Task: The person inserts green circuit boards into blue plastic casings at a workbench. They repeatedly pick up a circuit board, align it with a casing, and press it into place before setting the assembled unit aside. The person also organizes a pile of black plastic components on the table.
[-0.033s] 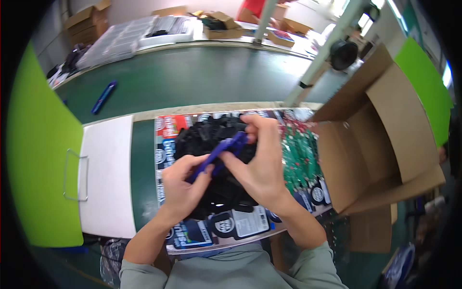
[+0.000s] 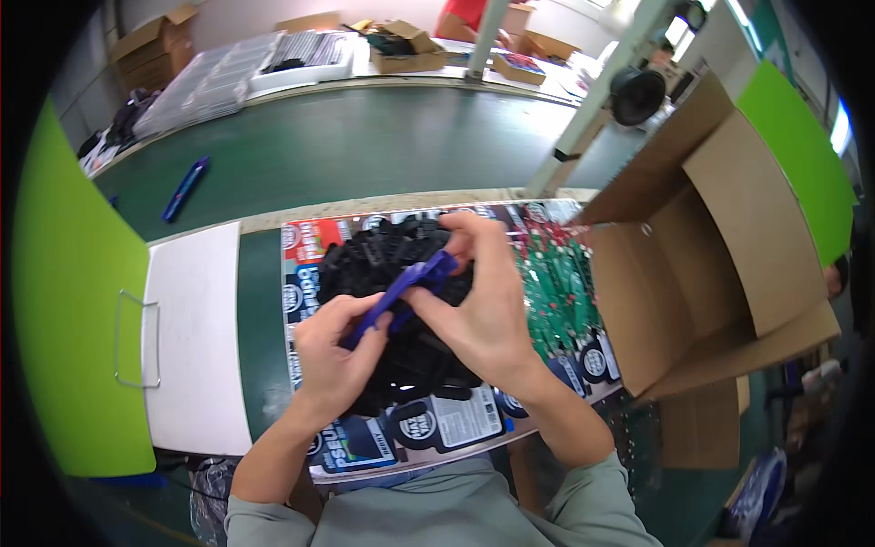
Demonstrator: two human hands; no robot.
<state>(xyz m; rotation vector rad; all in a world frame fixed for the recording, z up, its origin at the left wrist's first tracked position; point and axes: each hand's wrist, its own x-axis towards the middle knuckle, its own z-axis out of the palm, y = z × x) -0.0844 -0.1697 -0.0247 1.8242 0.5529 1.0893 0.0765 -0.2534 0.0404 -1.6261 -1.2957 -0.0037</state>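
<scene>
Both hands hold a long, narrow purple plastic piece (image 2: 401, 287) above a heap of black plastic parts (image 2: 383, 251). My left hand (image 2: 339, 351) pinches its lower left end between thumb and fingers. At the upper right end, my right hand (image 2: 483, 310) grips it, with the thumb against its near side and the fingertips partly hidden behind. The piece slants up toward the right. Beneath the heap, a printed sheet (image 2: 365, 447) covers the work surface. Right of the heap lies a pile of small green-and-red parts (image 2: 556, 292), some looking wrapped in clear plastic.
An open cardboard box (image 2: 702, 264) stands at the right. On the left are a white board (image 2: 196, 337) and a bright green panel (image 2: 82, 319) with a wire handle. A blue-purple piece (image 2: 186, 189) lies on the green conveyor (image 2: 365, 137). Beyond it, a person in red (image 2: 460, 20) stands by boxes.
The whole scene has shifted slightly left in view and looks sharper. Both hands keep the same hold on the purple piece.
</scene>
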